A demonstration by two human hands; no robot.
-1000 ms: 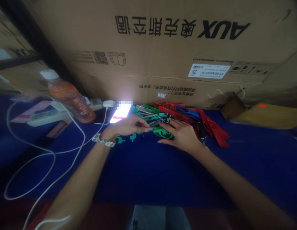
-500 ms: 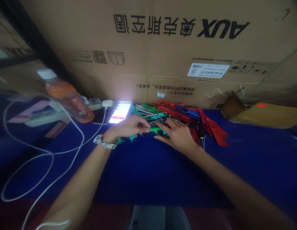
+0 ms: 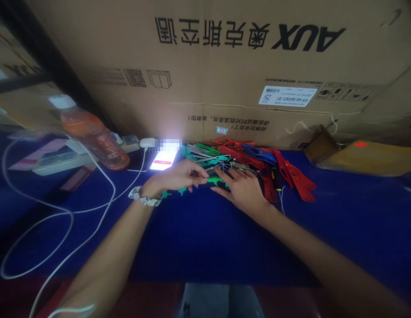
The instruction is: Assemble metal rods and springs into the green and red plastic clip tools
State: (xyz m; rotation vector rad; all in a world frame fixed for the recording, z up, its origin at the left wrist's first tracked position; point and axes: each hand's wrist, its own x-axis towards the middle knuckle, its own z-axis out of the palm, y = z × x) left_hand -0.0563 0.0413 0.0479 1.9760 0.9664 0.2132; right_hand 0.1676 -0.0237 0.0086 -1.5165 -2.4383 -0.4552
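Observation:
A bright green plastic handle shell lies between my two hands, low over the blue tabletop. My left hand, with a silver bracelet at its wrist, pinches the shell's left end between thumb and fingers. Around its right end, my right hand has the thumb below and the fingers bent over the top, hiding that part. Thin metal parts and pale wires lie just behind my right fingers. Teal plastic pieces stick out beneath my left hand.
Red handle shells, a blue one and metal tubes are heaped behind my hands. A lit phone, a drink bottle and a white cable are leftward. A large carton stands behind; a yellow packet lies right.
My right hand has shifted slightly left and down around the green shell. My left hand keeps its pinch, and the heap behind looks the same.

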